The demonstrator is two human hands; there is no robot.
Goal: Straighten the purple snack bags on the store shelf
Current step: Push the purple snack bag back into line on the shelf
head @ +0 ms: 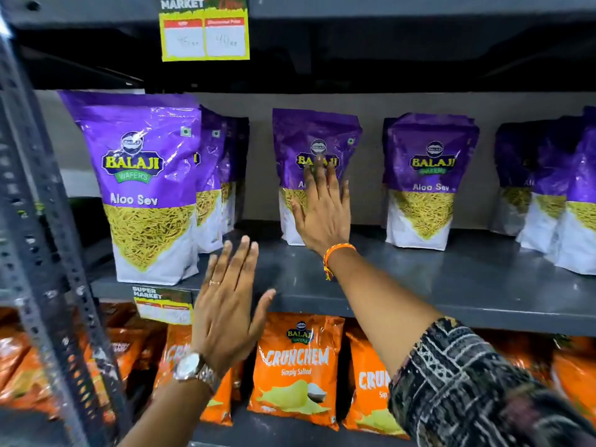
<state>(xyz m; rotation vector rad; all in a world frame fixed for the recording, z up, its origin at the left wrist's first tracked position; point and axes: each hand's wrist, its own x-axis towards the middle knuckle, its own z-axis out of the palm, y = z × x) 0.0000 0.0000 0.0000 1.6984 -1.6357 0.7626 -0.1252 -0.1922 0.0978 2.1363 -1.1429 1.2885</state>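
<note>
Resting flat with fingers spread, the right hand (322, 211) covers the front of the middle purple bag (314, 150) standing on the shelf (451, 279). The left hand (225, 304) hovers open, holding nothing.

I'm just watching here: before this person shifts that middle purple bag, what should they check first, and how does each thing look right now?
1. Right hand flat against the middle purple bag, fingers spread: ok.
2. Left hand free, open, holding nothing: ok.
3. Middle purple bag upright: ok, though it stands farther back than the front left bag.
4. Bare shelf in front of it to slide forward: ok.
5. Gap to the right neighbour bag, no touching: ok.
6. Whether more bags stand behind the middle one: cannot tell.
</note>
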